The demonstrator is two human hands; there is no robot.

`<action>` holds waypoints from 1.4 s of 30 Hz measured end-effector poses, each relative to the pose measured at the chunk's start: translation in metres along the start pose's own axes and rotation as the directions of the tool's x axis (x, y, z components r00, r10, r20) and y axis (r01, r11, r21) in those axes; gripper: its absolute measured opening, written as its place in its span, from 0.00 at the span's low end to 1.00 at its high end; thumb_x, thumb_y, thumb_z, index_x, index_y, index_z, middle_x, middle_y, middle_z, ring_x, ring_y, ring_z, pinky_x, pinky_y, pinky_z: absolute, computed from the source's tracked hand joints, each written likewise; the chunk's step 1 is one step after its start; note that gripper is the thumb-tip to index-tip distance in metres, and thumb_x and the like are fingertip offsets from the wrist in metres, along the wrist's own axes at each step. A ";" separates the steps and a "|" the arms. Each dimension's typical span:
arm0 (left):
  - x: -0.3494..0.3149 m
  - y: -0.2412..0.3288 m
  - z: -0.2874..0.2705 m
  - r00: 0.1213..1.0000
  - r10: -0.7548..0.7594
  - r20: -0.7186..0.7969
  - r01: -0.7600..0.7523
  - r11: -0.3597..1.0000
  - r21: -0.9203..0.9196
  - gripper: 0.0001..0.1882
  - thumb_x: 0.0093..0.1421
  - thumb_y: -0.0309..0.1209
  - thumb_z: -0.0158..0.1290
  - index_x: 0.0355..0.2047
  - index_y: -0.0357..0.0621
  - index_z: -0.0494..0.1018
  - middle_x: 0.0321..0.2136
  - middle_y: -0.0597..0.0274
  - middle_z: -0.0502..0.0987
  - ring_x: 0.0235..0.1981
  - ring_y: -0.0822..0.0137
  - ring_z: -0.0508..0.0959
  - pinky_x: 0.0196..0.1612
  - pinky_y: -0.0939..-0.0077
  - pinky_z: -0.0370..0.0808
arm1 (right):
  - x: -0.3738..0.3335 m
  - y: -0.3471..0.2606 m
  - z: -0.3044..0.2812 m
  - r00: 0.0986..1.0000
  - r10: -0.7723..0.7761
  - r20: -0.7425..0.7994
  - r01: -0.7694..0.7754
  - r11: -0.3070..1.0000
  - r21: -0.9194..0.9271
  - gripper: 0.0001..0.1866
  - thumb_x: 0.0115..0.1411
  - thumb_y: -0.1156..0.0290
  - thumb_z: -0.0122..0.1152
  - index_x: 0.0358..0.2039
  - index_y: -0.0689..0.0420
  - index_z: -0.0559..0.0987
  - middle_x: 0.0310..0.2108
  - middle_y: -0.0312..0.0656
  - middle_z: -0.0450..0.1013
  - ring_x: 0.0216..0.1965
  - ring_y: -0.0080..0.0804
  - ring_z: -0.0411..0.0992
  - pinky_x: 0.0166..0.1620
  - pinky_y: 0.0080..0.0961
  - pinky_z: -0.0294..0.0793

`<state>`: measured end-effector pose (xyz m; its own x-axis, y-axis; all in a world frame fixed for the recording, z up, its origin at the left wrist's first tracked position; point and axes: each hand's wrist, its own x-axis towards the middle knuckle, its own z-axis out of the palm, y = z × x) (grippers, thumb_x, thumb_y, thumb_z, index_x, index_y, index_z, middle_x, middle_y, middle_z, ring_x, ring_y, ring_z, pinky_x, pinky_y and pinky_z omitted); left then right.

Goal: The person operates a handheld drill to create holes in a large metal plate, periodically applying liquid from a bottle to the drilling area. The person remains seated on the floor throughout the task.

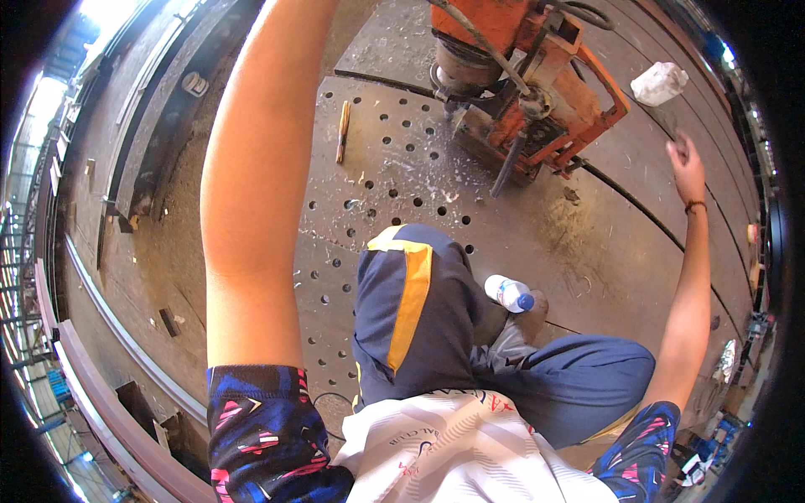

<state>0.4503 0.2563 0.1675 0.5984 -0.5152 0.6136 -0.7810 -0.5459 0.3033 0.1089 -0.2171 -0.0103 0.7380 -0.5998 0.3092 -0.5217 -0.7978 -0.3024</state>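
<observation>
My left forearm stretches up past the top edge, so the left hand is out of view. On the right, my right hand [688, 165] reaches out over the steel plate, its fingers apart and slightly blurred. Just beyond those fingers lies a crumpled white plastic bag or container [659, 84]. Between my arms, at the top, stands an orange magnetic drill [537, 92] with a dirty grey motor body and a cable. It rests on a brown steel plate [537, 226] with several drilled holes. Metal shavings lie around the drill's base.
A brush-like stick [343, 132] lies on the plate left of the drill. A white bottle with a blue cap [509, 294] lies beside my bent legs [419, 310]. A white cup-like container [194, 84] sits far left, near long steel beams [134, 201].
</observation>
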 end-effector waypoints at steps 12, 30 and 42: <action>-0.006 -0.025 0.025 0.908 -0.223 -0.356 -0.074 0.749 -0.658 0.27 0.62 0.47 0.52 0.46 0.30 0.75 0.36 0.48 0.80 0.38 0.60 0.79 0.45 0.67 0.74 | 0.021 -0.422 -0.020 0.771 -0.636 0.038 0.535 0.679 0.503 0.27 0.67 0.52 0.54 0.57 0.60 0.73 0.49 0.47 0.76 0.49 0.31 0.75 0.53 0.28 0.72; -0.286 -0.249 0.254 0.736 -0.656 0.166 0.674 0.733 -0.091 0.15 0.62 0.40 0.57 0.39 0.40 0.78 0.34 0.51 0.83 0.35 0.58 0.84 0.42 0.67 0.77 | -0.170 -0.109 -0.079 0.939 0.309 0.154 -0.345 0.854 0.390 0.20 0.68 0.54 0.55 0.51 0.54 0.77 0.18 0.26 0.60 0.22 0.15 0.58 0.39 0.21 0.70; -0.284 -0.154 0.392 0.774 0.059 0.630 -0.130 0.989 0.068 0.27 0.64 0.50 0.51 0.63 0.65 0.67 0.66 0.49 0.58 0.67 0.48 0.57 0.66 0.46 0.55 | -0.250 -0.096 0.232 0.921 0.200 0.334 -0.316 0.885 0.341 0.17 0.56 0.66 0.70 0.43 0.53 0.75 0.23 0.37 0.75 0.25 0.29 0.75 0.33 0.28 0.74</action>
<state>0.4708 0.2273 -0.3390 0.5301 -0.8473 0.0331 -0.8383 -0.5177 0.1710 0.0739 0.0241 -0.2675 0.7184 -0.6914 -0.0766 -0.5489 -0.4958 -0.6729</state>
